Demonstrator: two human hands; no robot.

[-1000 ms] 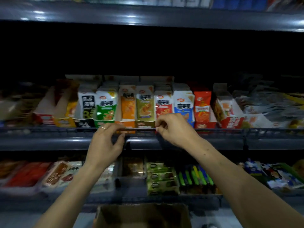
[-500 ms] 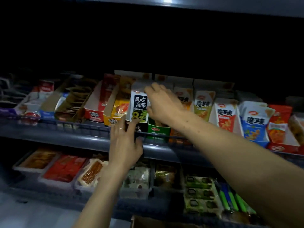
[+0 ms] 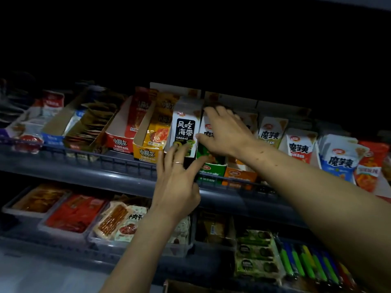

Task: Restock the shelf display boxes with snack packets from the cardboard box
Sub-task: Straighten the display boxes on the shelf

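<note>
At frame centre, your right hand (image 3: 225, 133) is curling over glossy white packets (image 3: 208, 132) in the green cardboard display box (image 3: 211, 169); your left hand's (image 3: 176, 187) straight fingers are touching the neighbouring black-labelled box (image 3: 185, 127).

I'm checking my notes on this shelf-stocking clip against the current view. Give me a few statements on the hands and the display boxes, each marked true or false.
1. The left hand reaches the bottom of the black-and-white packet with spread fingers. True.
2. The right hand hangs idle below the shelf rail. False: it lies over the packets in the green display box.
3. The left hand wears a ring. True.
4. The yellow display box stands to the right of the orange display box. False: it stands left of the black-and-white packet, well to the left of the orange one.
5. The blue-and-white packets are being held. False: no hand touches them.
</note>
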